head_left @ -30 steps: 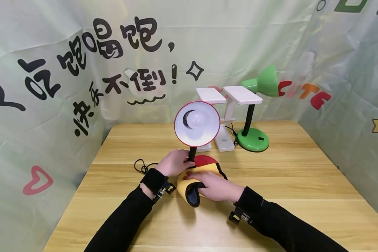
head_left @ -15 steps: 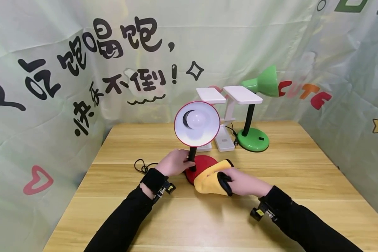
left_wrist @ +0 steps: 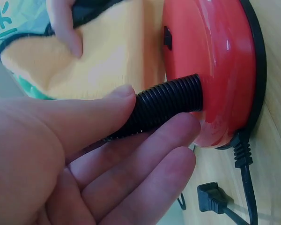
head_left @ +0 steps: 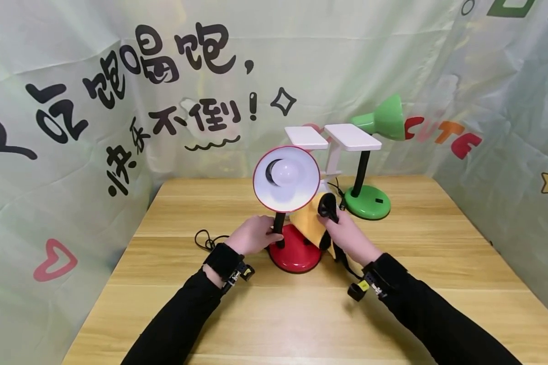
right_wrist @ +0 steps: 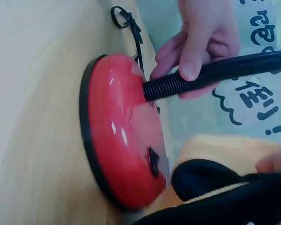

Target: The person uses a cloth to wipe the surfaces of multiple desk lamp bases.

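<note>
While the worktop (head_left: 429, 263) spreads wide and bare to the near, left and right, its far edge meets the printed backdrop (head_left: 118, 101), and the far middle is crowded: a green lamp (head_left: 370, 152) and two white lamps (head_left: 342, 147) stand close together just beyond the hands. Open room lies mostly along the near edge and both side edges.

Near the middle stands the red lamp (head_left: 287, 203), its round base (head_left: 297, 248) flat on the wood, its black ribbed neck (head_left: 279, 223) rising upright, so the long axis runs vertical. Its shade (head_left: 286, 178) faces the near side, bulb (head_left: 286, 174) showing. A black cord (head_left: 205, 239) trails left from the base, plug lying on the wood.

A yellow cloth (head_left: 308, 225) with black trim is lifted off the wood, just right of the neck and behind the base.

In the left hand (head_left: 252, 235), thumb and fingers curl around the neck low down. At the right hand (head_left: 349, 235), fingers pinch the cloth by its upper edge.
</note>
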### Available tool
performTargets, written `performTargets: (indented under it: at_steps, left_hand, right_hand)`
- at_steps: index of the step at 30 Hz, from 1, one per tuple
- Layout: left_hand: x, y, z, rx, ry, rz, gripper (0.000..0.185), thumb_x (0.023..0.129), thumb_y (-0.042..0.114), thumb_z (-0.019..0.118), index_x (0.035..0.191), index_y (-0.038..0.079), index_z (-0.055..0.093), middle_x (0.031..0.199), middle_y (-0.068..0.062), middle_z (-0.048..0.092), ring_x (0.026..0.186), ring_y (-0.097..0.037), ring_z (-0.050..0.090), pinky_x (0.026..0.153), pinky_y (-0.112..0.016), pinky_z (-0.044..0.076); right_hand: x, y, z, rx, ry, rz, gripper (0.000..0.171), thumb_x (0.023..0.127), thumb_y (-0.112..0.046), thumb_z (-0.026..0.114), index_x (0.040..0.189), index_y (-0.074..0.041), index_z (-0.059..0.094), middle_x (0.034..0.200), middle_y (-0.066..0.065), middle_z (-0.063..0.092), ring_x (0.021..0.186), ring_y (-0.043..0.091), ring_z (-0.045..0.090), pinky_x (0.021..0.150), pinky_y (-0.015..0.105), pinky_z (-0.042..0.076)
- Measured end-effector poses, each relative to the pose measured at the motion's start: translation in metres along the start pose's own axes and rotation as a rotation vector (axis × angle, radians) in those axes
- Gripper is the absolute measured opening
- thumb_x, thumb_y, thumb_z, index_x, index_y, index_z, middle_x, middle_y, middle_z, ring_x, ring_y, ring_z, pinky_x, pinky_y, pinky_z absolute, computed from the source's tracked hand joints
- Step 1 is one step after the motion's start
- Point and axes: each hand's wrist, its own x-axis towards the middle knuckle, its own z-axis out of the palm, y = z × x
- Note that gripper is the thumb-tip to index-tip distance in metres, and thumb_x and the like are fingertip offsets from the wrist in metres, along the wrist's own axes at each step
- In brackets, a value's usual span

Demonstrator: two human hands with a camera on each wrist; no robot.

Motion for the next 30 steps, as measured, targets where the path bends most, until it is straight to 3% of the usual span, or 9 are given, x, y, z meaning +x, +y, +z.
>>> performTargets:
  at_steps: [4,7,11,15,18,21,26,30]
  left_hand:
    - [0.0,-0.001,-0.001,0.014,0.024,0.015,0.019,0.096,0.033,0.071,0.094,0.015,0.065,0.074,0.003,0.059,0.063,-0.012,0.052,0.057,-0.024,0.04]
    - [0.001,-0.002,0.0,0.026,0.042,0.043,0.017,0.096,0.032,0.072,0.097,0.015,0.067,0.083,0.002,0.065,0.072,-0.013,0.056,0.063,-0.025,0.043]
    - [0.0,-0.002,0.001,0.021,0.055,0.069,0.018,0.095,0.027,0.073,0.104,0.013,0.067,0.09,0.001,0.068,0.076,-0.015,0.058,0.066,-0.026,0.045]
    - [-0.001,-0.001,0.001,0.034,0.067,0.077,0.017,0.095,0.026,0.073,0.102,0.013,0.067,0.085,0.001,0.067,0.071,-0.013,0.057,0.063,-0.025,0.044]
    - [-0.002,0.0,0.0,0.048,0.072,0.077,0.016,0.095,0.028,0.073,0.096,0.013,0.066,0.078,0.003,0.063,0.066,-0.011,0.054,0.06,-0.023,0.041]
    - [-0.002,0.001,0.001,0.065,0.072,0.068,0.019,0.095,0.03,0.072,0.091,0.014,0.064,0.07,0.005,0.054,0.06,-0.01,0.048,0.056,-0.022,0.036]
    - [-0.002,0.001,0.001,0.063,0.069,0.051,0.021,0.095,0.031,0.072,0.089,0.014,0.062,0.066,0.005,0.047,0.056,-0.009,0.043,0.053,-0.022,0.033]
    - [-0.003,0.002,0.0,0.027,0.057,0.036,0.018,0.095,0.03,0.072,0.091,0.014,0.065,0.066,0.005,0.05,0.054,-0.009,0.043,0.052,-0.022,0.033]
  right_hand:
    - [0.016,-0.005,0.014,0.068,-0.087,0.037,0.046,0.104,-0.04,0.054,0.133,-0.004,0.053,0.136,0.013,0.05,0.13,0.029,0.045,0.108,0.048,0.038]
    - [0.026,-0.009,0.025,0.1,-0.189,0.005,0.059,0.103,-0.038,0.055,0.155,-0.016,0.037,0.161,0.008,0.035,0.15,0.031,0.031,0.122,0.058,0.024]
    - [0.038,-0.013,0.036,0.111,-0.269,-0.105,0.061,0.102,-0.031,0.06,0.156,-0.031,0.031,0.163,0.0,0.028,0.15,0.027,0.029,0.123,0.057,0.022]
    - [0.044,-0.012,0.038,0.098,-0.319,-0.155,0.064,0.099,-0.018,0.065,0.154,-0.03,0.035,0.159,-0.001,0.035,0.146,0.025,0.035,0.122,0.055,0.027]
    - [0.042,-0.009,0.032,0.034,-0.328,-0.101,0.058,0.096,-0.014,0.067,0.15,-0.021,0.044,0.148,0.003,0.051,0.136,0.025,0.048,0.117,0.051,0.036]
    - [0.038,-0.007,0.025,-0.1,-0.315,-0.066,0.044,0.096,-0.017,0.067,0.138,-0.013,0.057,0.121,0.006,0.066,0.11,0.022,0.061,0.1,0.042,0.049]
    - [0.028,-0.006,0.014,-0.283,-0.284,-0.111,0.019,0.096,-0.017,0.064,0.114,-0.01,0.064,0.087,0.002,0.057,0.078,0.018,0.054,0.076,0.033,0.046]
    - [0.015,-0.006,0.01,-0.343,-0.315,-0.143,0.004,0.097,-0.012,0.06,0.098,-0.009,0.062,0.077,0.0,0.052,0.069,0.016,0.053,0.069,0.032,0.044]
